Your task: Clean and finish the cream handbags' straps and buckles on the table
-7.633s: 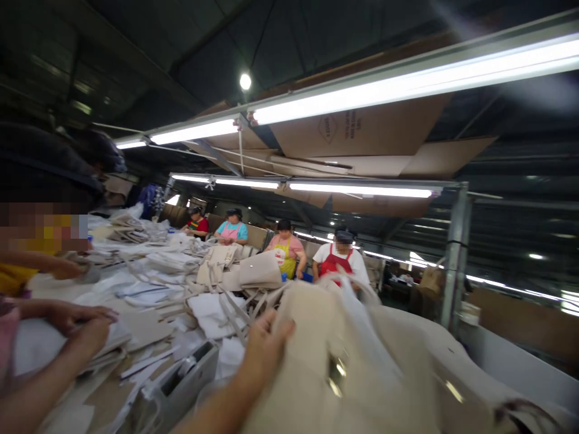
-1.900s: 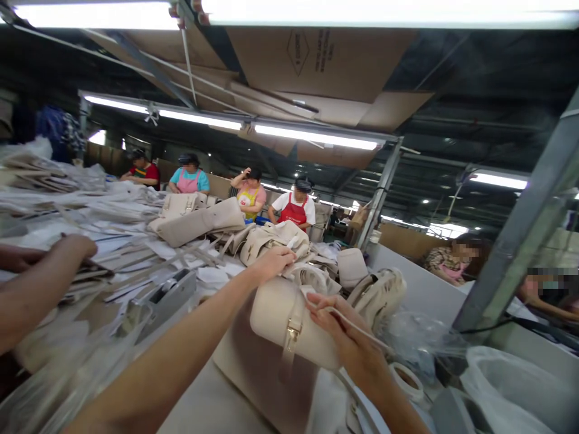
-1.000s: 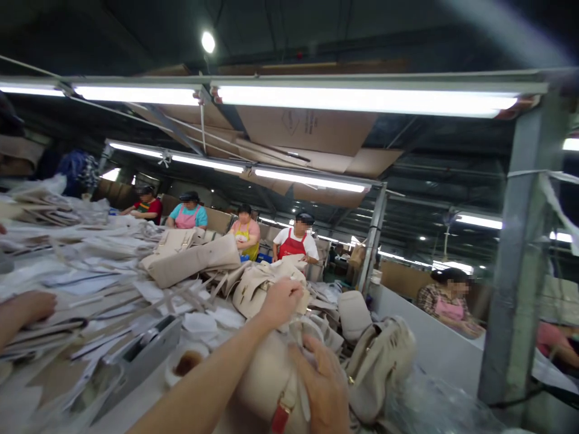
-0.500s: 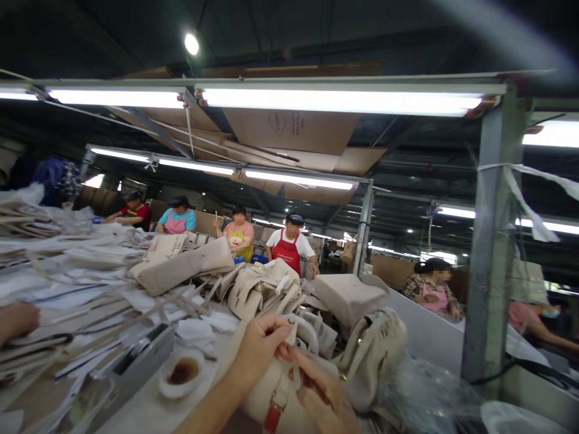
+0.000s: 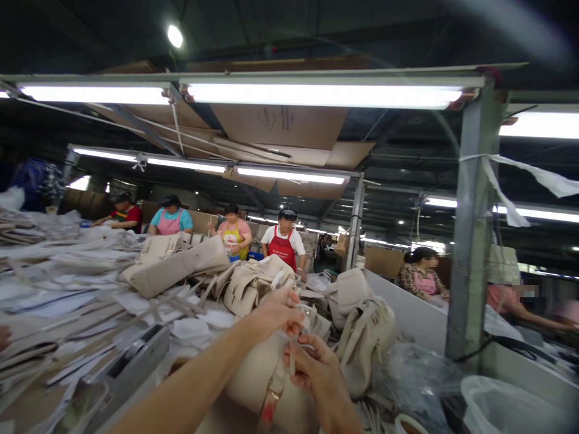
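A beige handbag (image 5: 246, 377) stands in front of me, partly hidden behind my forearm and hands. Down its front runs a strap with a gold buckle and a red piece (image 5: 268, 410) at its lower end. My right hand (image 5: 319, 367) pinches a narrow beige strap (image 5: 292, 355) between thumb and fingers, just above the bag. Over the top of the bag, my left hand (image 5: 278, 313) is closed, its fingertips near the strap's upper end. What those fingertips hold is hidden.
More beige bags (image 5: 257, 280) are heaped behind. Left lie straps and white sheets (image 5: 90, 301), beside a grey metal device (image 5: 136, 367). Clear plastic (image 5: 420, 380), a white-lined bin (image 5: 502, 404) and a metal post (image 5: 470, 241) are right. Co-workers (image 5: 283, 241) work beyond; another person's hand (image 5: 4, 336) shows far left.
My left hand has risen slightly to the right, and its forearm now covers the white dish. My right hand still pinches the narrow strap. The view has shifted, showing more of the bin.
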### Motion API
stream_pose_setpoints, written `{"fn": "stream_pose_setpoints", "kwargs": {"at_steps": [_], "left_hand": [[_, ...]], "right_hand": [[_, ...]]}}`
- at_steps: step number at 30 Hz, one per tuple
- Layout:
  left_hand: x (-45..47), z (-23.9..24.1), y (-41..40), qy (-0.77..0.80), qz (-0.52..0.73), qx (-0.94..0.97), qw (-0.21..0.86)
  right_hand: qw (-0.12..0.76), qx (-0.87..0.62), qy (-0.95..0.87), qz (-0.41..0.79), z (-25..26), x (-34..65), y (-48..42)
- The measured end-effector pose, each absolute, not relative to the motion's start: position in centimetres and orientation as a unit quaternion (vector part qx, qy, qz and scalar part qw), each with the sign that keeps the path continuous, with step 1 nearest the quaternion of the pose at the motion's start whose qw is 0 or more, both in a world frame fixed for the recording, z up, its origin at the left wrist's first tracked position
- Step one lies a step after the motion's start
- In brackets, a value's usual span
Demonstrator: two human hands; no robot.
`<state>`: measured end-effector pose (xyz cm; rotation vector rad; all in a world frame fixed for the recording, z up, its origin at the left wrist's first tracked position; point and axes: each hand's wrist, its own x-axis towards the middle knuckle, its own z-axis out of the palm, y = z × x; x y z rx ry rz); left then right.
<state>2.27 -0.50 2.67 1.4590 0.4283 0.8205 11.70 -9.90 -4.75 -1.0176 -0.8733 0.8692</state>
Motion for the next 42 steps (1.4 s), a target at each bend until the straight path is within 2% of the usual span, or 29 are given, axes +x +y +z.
{"fn": "stream_pose_setpoints", "kwargs": {"at_steps": [4,7,16,22,27,31,36,39,42], "left_hand": [[-0.3,-1.8,-1.9,0.222,0.341,0.645,0.647],[-1.5,-3.2,-2.0,0.250,0.332,0.632,0.654],[-1.3,-2.3,-1.5,0.280,0.313,0.671,0.611],[-0.9,-2.1,-1.1,0.286,0.268,0.689,0.609],[-0.3,-2.0,-1.3,0.287,0.284,0.698,0.591],[-0.2,-2.0,-1.3,0.280,0.292,0.700,0.589],[0.1,-2.1,-1.2,0.259,0.279,0.695,0.610],[0.8,-2.5,-1.3,0.254,0.306,0.703,0.589],[1.2,-3.2,-1.6,0.239,0.341,0.718,0.558]], "right_hand": [[0.663,-0.467,-0.420,0.407,-4.9,11.9,-10.2],[0.640,-0.488,-0.452,0.385,-4.7,11.7,-10.1],[0.651,-0.515,-0.475,0.293,-5.0,12.0,-9.7],[0.675,-0.498,-0.463,0.285,-6.1,11.8,-9.3],[0.683,-0.489,-0.465,0.279,-6.3,11.9,-9.2],[0.684,-0.466,-0.464,0.316,-6.5,12.3,-9.5],[0.698,-0.390,-0.411,0.438,-6.9,12.4,-10.1],[0.699,-0.329,-0.380,0.509,-7.0,12.1,-10.2],[0.716,-0.290,-0.361,0.522,-7.4,12.0,-10.1]]}}
